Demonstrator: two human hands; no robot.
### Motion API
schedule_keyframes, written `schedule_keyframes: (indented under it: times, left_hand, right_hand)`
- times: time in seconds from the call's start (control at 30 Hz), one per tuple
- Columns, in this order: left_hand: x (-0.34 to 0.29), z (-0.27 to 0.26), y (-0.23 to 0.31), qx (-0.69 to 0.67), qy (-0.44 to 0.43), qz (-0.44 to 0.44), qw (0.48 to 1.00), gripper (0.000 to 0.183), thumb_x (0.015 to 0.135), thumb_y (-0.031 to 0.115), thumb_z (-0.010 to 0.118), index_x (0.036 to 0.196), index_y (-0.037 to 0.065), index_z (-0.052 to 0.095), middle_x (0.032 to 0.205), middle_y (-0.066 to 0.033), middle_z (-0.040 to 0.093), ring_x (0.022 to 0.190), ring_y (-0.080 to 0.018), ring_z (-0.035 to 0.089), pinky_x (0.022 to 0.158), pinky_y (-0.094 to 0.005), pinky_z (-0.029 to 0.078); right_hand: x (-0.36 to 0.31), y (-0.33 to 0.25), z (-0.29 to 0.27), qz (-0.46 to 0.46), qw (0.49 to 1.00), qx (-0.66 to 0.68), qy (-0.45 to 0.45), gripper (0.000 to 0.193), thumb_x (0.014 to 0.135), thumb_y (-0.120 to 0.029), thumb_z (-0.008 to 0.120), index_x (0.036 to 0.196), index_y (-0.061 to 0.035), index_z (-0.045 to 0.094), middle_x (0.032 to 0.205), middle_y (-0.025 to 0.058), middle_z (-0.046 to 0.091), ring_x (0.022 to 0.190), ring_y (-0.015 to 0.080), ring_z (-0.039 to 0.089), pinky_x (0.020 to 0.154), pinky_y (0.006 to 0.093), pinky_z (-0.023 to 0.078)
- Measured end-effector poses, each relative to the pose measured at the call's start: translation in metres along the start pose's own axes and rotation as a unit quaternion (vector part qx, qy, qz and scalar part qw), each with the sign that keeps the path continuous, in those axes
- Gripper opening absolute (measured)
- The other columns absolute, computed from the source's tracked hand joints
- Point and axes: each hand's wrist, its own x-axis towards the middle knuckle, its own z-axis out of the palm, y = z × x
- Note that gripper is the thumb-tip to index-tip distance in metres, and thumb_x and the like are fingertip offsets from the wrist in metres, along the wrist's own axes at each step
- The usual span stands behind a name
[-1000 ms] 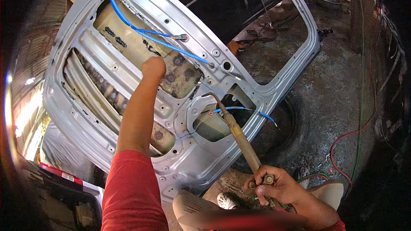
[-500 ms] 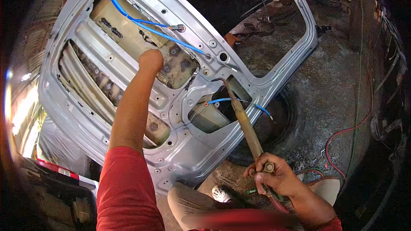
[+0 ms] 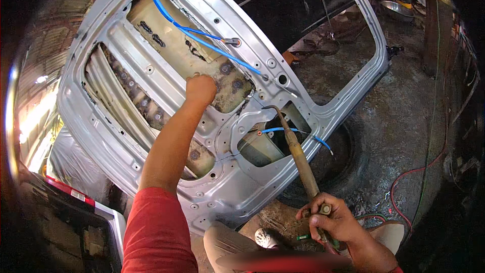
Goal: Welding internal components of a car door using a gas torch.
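Note:
A silver car door shell (image 3: 237, 179) lies tilted in front of me, its inner side up, with large cut-outs. My left hand (image 3: 201, 90) is closed in a fist at the upper cut-out, beside the central rail. Its fingertips are turned away, so whatever they hold, if anything, is hidden. In my right hand (image 3: 331, 218) is a gas torch (image 3: 301, 167), gripped near its valve knobs. The bent torch tip points over the small lower cut-out, and no flame shows. Blue cables (image 3: 212, 48) run along the upper cut-out; a shorter blue cable (image 3: 278, 130) passes beneath the torch.
A tyre (image 3: 348, 156) lies on the stained floor under the door's right edge. Red and green hoses (image 3: 396, 184) trail on the right. A metal bowl (image 3: 396, 9) sits at the far right. A dark panel with a red lamp (image 3: 76, 194) stands at left.
The whole view has shifted, so door and hands appear farther right and slightly lower. My left fist has drawn slightly nearer along the door; the right hand keeps its grip on the torch.

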Motion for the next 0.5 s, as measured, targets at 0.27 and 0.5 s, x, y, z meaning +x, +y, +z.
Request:
schedule_keyframes:
  times: [0.27,0.5]
  left_hand:
    - [0.013,-0.01,0.0,-0.025,-0.062,-0.015,0.998,0.023,0.089,0.015,0.062,0.103,0.01,0.079,0.105,-0.013,0.078,0.107,-0.0299,0.073,0.09,-0.0515,0.055]
    - [0.008,-0.007,-0.003,-0.005,-0.055,0.008,0.998,0.021,0.089,0.018,0.062,0.098,0.013,0.081,0.103,-0.0094,0.079,0.102,-0.0275,0.074,0.082,-0.045,0.057]
  right_hand:
    - [0.003,-0.004,0.004,0.013,1.0,0.014,0.007,0.015,0.1,-0.003,0.068,0.105,-0.0019,0.054,0.115,0.0266,0.069,0.062,0.0139,0.067,0.057,0.029,0.055]
    - [-0.001,-0.009,0.005,0.003,1.0,0.001,0.007,0.015,0.1,-0.003,0.068,0.103,-0.0025,0.054,0.115,0.0265,0.068,0.062,0.0142,0.066,0.056,0.0291,0.055]
